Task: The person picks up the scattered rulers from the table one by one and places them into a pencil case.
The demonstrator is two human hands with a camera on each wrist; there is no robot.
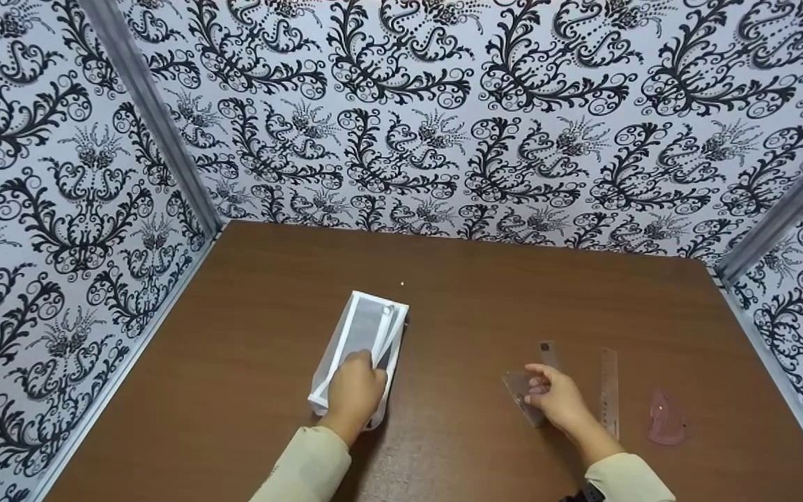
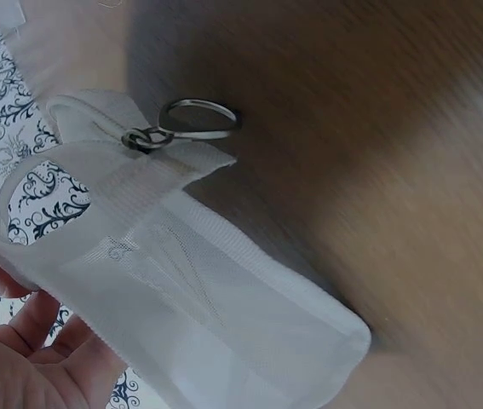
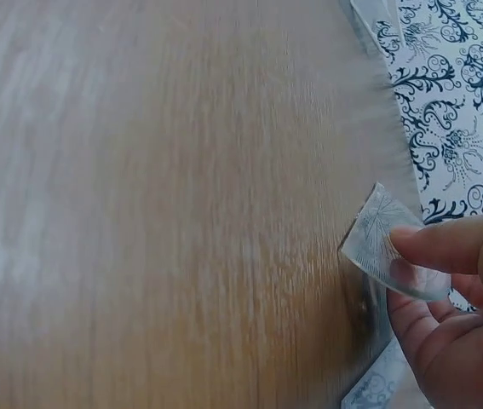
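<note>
A white mesh zip pouch (image 1: 360, 328) lies on the table left of the middle. My left hand (image 1: 354, 394) grips its top edge near the opening; in the left wrist view a metal ring (image 2: 198, 119) hangs at the pouch's end. My right hand (image 1: 562, 401) pinches a clear plastic protractor (image 3: 386, 234) between thumb and fingers, its fine radiating lines visible in the right wrist view. Just beyond that hand, a clear strip with a dark square (image 1: 547, 348) is partly hidden. A clear ruler (image 1: 609, 390) lies to the right of the hand.
A pink see-through plastic piece (image 1: 666, 422) lies on the brown table (image 1: 471, 293), right of the ruler. Patterned panels (image 1: 415, 139) stand along the back and both sides. A tiny pale speck (image 1: 402, 284) shows beyond the pouch.
</note>
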